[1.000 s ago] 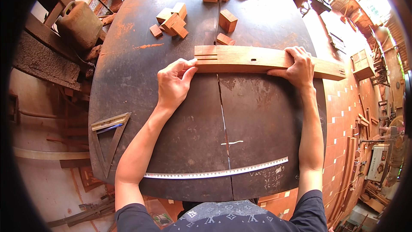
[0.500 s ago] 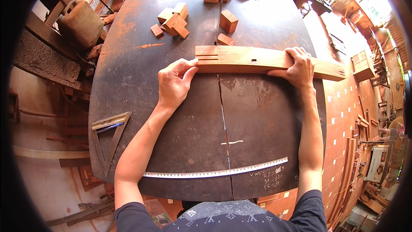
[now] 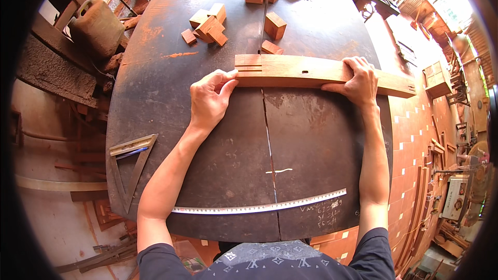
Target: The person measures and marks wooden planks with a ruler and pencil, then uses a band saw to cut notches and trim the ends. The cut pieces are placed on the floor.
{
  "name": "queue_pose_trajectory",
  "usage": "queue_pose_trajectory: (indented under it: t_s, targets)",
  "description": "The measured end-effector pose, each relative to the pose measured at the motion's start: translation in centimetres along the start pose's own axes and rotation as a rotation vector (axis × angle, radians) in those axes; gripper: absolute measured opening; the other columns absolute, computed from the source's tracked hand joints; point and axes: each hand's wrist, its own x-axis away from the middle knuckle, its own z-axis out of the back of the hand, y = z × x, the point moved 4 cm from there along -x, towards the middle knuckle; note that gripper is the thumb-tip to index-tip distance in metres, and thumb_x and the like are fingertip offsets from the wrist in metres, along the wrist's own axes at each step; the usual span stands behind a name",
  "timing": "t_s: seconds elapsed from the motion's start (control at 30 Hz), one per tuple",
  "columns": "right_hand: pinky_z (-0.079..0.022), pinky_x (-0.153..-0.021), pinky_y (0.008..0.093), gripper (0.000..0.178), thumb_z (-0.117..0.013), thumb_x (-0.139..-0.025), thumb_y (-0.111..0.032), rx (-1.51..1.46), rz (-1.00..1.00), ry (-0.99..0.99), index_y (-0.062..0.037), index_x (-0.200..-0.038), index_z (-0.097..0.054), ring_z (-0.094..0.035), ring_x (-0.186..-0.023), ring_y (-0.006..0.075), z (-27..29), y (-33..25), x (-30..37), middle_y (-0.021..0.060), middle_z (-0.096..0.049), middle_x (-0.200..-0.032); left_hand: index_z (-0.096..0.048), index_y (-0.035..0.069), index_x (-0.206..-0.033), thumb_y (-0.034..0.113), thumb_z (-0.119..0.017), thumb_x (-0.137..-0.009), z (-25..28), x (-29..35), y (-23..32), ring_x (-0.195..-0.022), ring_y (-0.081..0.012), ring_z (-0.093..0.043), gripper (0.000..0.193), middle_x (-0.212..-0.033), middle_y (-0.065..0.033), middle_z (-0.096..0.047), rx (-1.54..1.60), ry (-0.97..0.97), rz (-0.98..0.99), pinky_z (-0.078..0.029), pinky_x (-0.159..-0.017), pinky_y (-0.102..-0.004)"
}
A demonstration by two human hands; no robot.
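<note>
A long, reddish-brown wooden beam (image 3: 290, 67) lies crosswise on the dark worktable (image 3: 311, 124), its right end jutting past the table's right edge. Grooves run into its left end, and a small dark slot shows near the middle of its upper face. My left hand (image 3: 210, 96) is closed, thumb and fingers pinching the beam's near left corner. Over the beam's right part my right hand (image 3: 360, 83) is wrapped, fingers across the top and thumb along the near side. Whatever joints lie under the right fingers are hidden.
Several wood blocks (image 3: 210, 28) are scattered at the table's far side, one block (image 3: 275, 25) just beyond the beam. A triangular square (image 3: 137, 168) with a blue pen (image 3: 132, 154) lies at left. Near the front edge stretches a white measuring strip (image 3: 259, 208). A jerrycan (image 3: 96, 28) stands far left.
Both hands keep their hold on the beam, which rests in the same place. The whole view has shifted very slightly.
</note>
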Motion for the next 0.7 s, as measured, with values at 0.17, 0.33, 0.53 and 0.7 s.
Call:
queue_pose_trajectory:
  t_s: [0.17,0.33,0.53,0.7]
  targets:
    - [-0.053,-0.098,0.0434,0.089,-0.099,-0.050,-0.073,0.015,-0.005,0.010,-0.0036,-0.101,-0.079,-0.071,-0.103,0.0300,0.09,-0.23,0.02,0.0100,-0.076,-0.103,-0.076,-0.003,-0.100,-0.001,-0.081,-0.098,0.03,-0.02,0.14,-0.090,-0.0083,-0.077,0.005,-0.108,-0.0101,-0.085,-0.038,-0.029,0.045,-0.063,-0.079,-0.0267]
    - [-0.053,-0.097,0.0437,0.089,-0.099,-0.050,-0.073,0.006,-0.013,-0.008,-0.0033,-0.102,-0.079,-0.071,-0.103,0.0304,0.15,-0.07,-0.05,0.0102,-0.075,-0.103,-0.077,-0.004,-0.101,-0.001,-0.081,-0.097,0.12,-0.12,0.26,-0.090,-0.0089,-0.077,0.006,-0.107,-0.0101,-0.085,-0.050,-0.045,0.043,-0.063,-0.080,-0.0267]
    - [-0.053,-0.097,0.0435,0.090,-0.099,-0.051,-0.073,0.007,0.006,-0.007,-0.0031,-0.102,-0.079,-0.071,-0.102,0.0302,0.04,0.05,0.00,0.0102,-0.075,-0.102,-0.078,-0.004,-0.103,-0.002,-0.081,-0.097,0.23,0.00,0.27,-0.092,-0.0089,-0.077,0.007,-0.108,-0.0107,-0.085,-0.059,-0.049,0.011,-0.063,-0.081,-0.0267]
    - [-0.053,-0.097,0.0435,0.089,-0.099,-0.050,-0.074,-0.001,0.002,-0.001,-0.0035,-0.101,-0.078,-0.071,-0.102,0.0302,-0.04,0.03,0.01,0.0101,-0.075,-0.101,-0.077,-0.005,-0.102,-0.002,-0.081,-0.097,0.09,-0.08,0.24,-0.092,-0.0082,-0.076,0.007,-0.108,-0.0109,-0.085,-0.058,-0.036,0.041,-0.063,-0.081,-0.0266]
